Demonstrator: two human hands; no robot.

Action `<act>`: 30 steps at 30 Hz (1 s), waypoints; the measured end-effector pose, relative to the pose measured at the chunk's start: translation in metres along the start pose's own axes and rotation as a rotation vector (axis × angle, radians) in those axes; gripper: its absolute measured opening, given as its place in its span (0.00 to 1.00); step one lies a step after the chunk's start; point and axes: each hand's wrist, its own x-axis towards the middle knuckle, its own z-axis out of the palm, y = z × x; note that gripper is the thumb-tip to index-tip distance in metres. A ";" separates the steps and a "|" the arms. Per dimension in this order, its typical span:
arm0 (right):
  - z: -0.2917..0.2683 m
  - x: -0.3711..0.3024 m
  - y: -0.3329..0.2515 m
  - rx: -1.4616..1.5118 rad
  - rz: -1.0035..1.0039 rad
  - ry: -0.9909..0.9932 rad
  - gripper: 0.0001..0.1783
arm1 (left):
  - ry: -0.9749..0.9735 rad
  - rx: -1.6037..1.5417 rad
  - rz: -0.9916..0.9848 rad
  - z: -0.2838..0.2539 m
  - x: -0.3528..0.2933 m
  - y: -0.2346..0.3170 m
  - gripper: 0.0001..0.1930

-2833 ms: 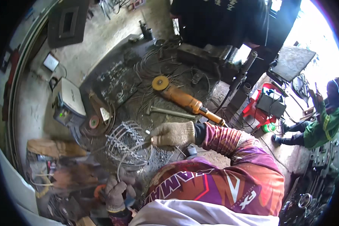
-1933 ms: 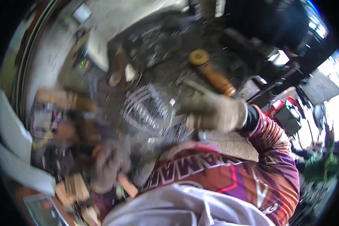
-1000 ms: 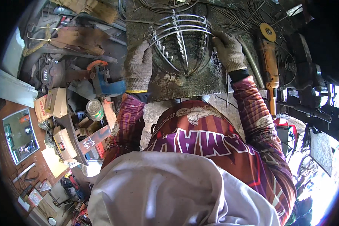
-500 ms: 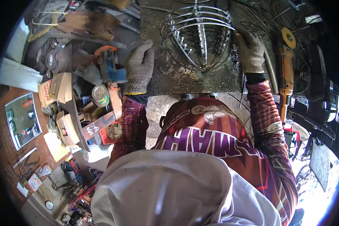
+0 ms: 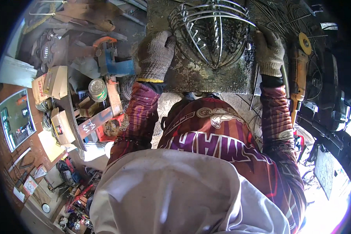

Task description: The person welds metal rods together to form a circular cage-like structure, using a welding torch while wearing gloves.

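Observation:
A rounded cage-like frame of bent metal rods (image 5: 218, 37) rests on the dark, stained worktable (image 5: 179, 80), with short stubs along one of its ribs. My right hand (image 5: 270, 54), in a grey knit glove, is closed at the frame's right side, where the end of a curved rod meets its fingers. At the frame's left edge is my left hand (image 5: 156, 56), gloved the same way with a yellow cuff edge. Its fingers are curled with the thumb close against them; their tips are hidden, and I cannot tell whether they touch the frame.
An orange angle grinder (image 5: 299, 70) with a yellow disc lies right of my right hand. Loose thin rods (image 5: 279, 15) spread behind it. To the left are a blue metal clamp or vise (image 5: 119, 67), a tin can (image 5: 98, 89) and open cardboard boxes (image 5: 62, 126).
My left hand has moved forward and right, up to the frame's left edge. The frame and my right hand have shifted a little to the right together. The whole view has shifted slightly.

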 end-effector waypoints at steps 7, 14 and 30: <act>-0.001 0.002 -0.001 -0.007 -0.033 0.022 0.13 | -0.038 -0.061 -0.047 0.011 0.005 -0.008 0.11; -0.002 0.003 -0.003 0.011 -0.008 0.020 0.13 | 0.023 -0.107 -0.003 0.018 -0.001 -0.009 0.11; -0.003 0.009 0.020 0.153 0.045 -0.055 0.13 | -0.043 -0.151 -0.050 0.024 0.005 -0.010 0.13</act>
